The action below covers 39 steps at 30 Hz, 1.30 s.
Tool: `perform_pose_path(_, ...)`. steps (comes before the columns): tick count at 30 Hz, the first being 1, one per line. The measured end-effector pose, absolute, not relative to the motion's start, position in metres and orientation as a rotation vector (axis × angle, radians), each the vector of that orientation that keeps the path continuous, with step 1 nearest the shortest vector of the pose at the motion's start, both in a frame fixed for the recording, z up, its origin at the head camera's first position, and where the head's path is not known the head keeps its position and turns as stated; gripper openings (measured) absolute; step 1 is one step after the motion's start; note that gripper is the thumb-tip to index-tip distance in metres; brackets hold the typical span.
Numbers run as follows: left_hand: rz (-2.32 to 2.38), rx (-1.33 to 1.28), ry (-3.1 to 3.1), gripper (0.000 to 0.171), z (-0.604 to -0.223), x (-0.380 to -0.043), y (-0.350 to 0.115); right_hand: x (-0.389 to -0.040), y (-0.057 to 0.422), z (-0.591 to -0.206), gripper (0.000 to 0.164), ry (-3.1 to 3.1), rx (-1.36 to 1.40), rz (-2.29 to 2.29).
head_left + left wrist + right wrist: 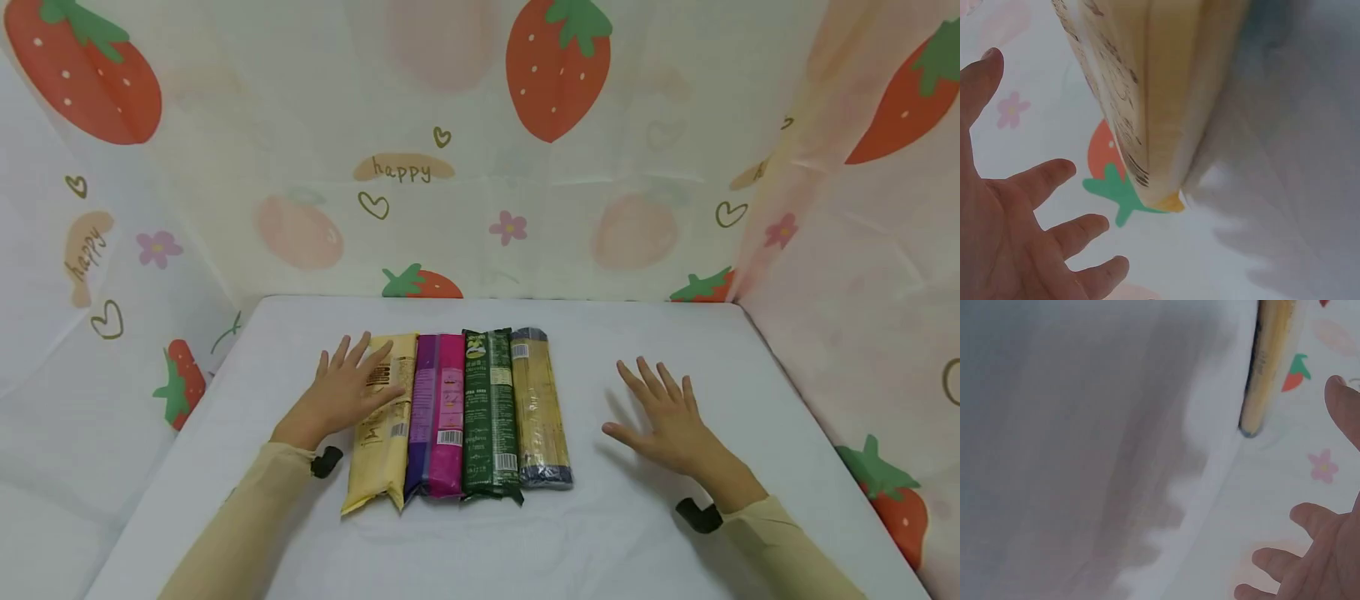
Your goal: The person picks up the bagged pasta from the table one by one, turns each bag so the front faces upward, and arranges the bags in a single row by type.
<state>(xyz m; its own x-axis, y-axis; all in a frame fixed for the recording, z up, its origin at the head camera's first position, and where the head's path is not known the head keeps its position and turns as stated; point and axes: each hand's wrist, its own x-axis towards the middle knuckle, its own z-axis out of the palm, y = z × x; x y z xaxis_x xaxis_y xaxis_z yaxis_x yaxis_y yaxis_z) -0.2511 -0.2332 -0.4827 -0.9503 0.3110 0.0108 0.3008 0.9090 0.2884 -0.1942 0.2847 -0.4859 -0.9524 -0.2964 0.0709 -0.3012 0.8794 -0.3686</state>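
Side by side on the white table lie several long packs, one of them labelled spaghetti. Leftmost is a cream-yellow pack (382, 467), then a purple and pink pack (442, 408), a dark green spaghetti pack (487, 417) and a clear pack of yellowish strands with dark blue ends (542, 400). My left hand (341, 396) spreads its fingers over the yellow pack's upper part, covering some of it; the left wrist view shows a gap between fingers and pack (1166, 94). My right hand (667, 421) hovers to the right of the clear pack (1266, 369), fingers spread, holding nothing.
The white-covered table (600, 542) runs back to a cloth backdrop (465, 208) printed with strawberries, flowers and hearts. Similar cloth walls stand at left (135, 350) and right (862, 275). A small black device sits on each wrist, the left (327, 462) and the right (697, 515).
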Motion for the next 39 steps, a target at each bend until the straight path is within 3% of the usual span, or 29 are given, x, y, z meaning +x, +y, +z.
perform_pose_path(39, 0.389, 0.778, 2.930, 0.087, -0.465, -0.289, -0.146, -0.173, 0.240, -0.500, 0.101, -2.992, 0.703, 0.558)
